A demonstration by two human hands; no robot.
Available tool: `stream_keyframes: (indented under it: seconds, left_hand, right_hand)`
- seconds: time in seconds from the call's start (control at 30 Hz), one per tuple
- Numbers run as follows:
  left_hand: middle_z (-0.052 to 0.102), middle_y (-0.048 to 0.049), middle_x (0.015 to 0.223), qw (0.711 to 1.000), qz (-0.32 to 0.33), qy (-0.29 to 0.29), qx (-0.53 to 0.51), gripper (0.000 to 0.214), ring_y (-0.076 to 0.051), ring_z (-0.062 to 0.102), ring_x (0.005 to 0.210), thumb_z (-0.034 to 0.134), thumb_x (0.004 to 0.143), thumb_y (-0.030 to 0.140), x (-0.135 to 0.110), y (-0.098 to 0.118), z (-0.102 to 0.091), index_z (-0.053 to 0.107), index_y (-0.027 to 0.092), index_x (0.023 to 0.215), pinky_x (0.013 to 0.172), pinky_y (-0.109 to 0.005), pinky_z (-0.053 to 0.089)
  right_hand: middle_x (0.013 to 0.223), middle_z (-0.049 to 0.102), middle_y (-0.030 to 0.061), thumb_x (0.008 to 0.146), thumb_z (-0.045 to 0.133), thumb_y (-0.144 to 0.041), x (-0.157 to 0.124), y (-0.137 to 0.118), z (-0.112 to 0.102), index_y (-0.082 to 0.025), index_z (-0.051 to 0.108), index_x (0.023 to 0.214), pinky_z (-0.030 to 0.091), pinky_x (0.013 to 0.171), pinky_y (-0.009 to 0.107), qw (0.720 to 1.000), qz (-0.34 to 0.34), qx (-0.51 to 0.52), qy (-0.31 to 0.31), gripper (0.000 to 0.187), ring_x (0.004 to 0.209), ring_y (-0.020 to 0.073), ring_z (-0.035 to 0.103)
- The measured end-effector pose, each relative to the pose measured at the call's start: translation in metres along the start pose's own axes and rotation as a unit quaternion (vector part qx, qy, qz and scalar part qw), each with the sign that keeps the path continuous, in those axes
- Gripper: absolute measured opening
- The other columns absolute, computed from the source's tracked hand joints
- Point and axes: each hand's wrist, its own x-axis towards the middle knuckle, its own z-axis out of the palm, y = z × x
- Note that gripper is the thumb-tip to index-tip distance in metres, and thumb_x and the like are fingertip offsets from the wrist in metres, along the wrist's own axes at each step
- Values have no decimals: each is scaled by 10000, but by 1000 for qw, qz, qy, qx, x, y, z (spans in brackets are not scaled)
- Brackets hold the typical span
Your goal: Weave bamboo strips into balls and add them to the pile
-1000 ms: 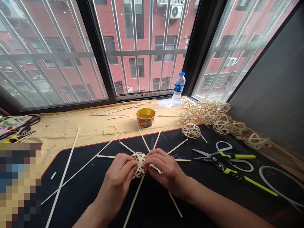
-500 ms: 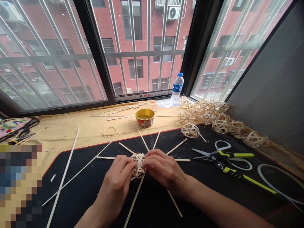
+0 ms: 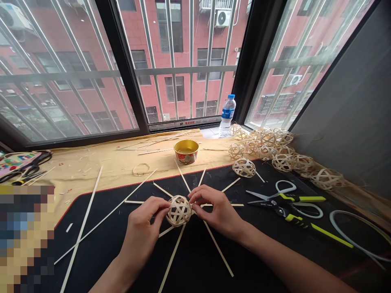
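Note:
A small woven bamboo ball (image 3: 179,211) with open gaps is held between my two hands above the black mat (image 3: 122,252). My left hand (image 3: 149,219) pinches its left side between thumb and fingertips. From the right, my right hand (image 3: 215,207) pinches the ball's other side, thumb below the fingers. Beneath the ball, several flat bamboo strips (image 3: 172,258) spread outward like spokes; the spot where they cross is hidden behind the ball. Two longer strips (image 3: 88,207) cross each other left of my left hand.
Scissors (image 3: 275,198) and yellow-handled cutters (image 3: 308,221) lie on the right. Several finished-looking woven balls (image 3: 269,146) are heaped at the back right near a water bottle (image 3: 227,116). A red and gold bowl (image 3: 186,152) stands behind the mat, below the barred window.
My fingers have drawn apart to the ball's two sides, so more of its weave shows. My left hand has shifted slightly left and the right hand's fingers have lifted.

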Motion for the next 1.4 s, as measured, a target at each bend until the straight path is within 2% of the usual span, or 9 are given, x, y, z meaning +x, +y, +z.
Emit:
stream_keyframes:
  seconds: [0.2,0.33,0.43,0.6,0.73,0.83,0.97,1.1,1.4]
  left_hand:
    - [659,8,748,999,46,10,11,136,-99,636,666,555,836,93,-2,-1,2,642,188,790,618,-161,496]
    - [647,-15,806,995,98,15,13,163,-104,639,732,518,860,63,-3,-2,4,631,180,862,660,-170,509]
    - [643,-37,877,995,97,8,16,183,-116,645,784,493,878,75,-4,-3,5,639,183,898,680,-187,526]
    - [611,-75,1101,1000,-4,11,-6,157,-177,649,948,544,878,237,-3,-5,5,698,230,906,768,-279,569]
    - [611,-88,1132,993,-97,-10,-65,163,-232,638,1029,638,807,379,-3,-6,6,721,244,849,870,-375,553]
    - [611,-97,1164,985,-138,-37,-95,158,-258,622,1080,661,778,383,-3,-5,7,722,238,772,932,-414,518]
    - [602,-88,1193,978,-165,-54,-117,155,-267,587,1149,647,777,373,-3,-2,8,713,242,726,975,-425,485]
    - [574,-82,1223,976,-171,-54,-125,157,-272,569,1172,652,769,377,-3,-1,8,701,241,707,989,-437,470]
    - [580,-80,1198,981,-111,-44,-153,111,-246,600,1124,649,780,235,-2,1,9,692,216,679,951,-378,515]
  right_hand:
    - [946,615,83,784,618,-134,0,-2,-2,-156,628,793,588,712,266,999,19,25,-13,26,826,145,629]
    - [944,618,77,807,597,-109,-1,0,-3,-167,616,815,565,722,267,997,-59,-51,-11,63,843,146,626]
    - [965,615,82,823,576,-99,-2,0,-4,-172,610,839,548,739,291,980,-134,-146,-3,83,848,155,628]
    - [1046,600,103,867,534,-123,-4,-1,-7,-187,618,904,552,695,280,957,-179,-226,-2,112,894,170,610]
    - [1026,579,98,870,535,-114,-6,-3,-6,-198,637,917,563,695,264,955,-191,-226,-18,140,902,165,593]
    - [990,571,81,876,538,-128,-7,-5,-4,-219,648,919,565,696,262,955,-194,-223,-33,149,883,156,581]
    - [945,587,73,854,598,-171,-6,-6,-4,-204,636,840,554,684,272,962,-181,-201,-26,53,864,165,586]
    - [907,585,64,852,613,-207,-4,-8,-6,-193,621,838,545,724,296,974,-143,-167,59,21,837,163,610]
    - [924,598,69,850,586,-192,0,-7,-6,-189,650,827,579,705,278,990,-39,-75,116,68,849,160,630]
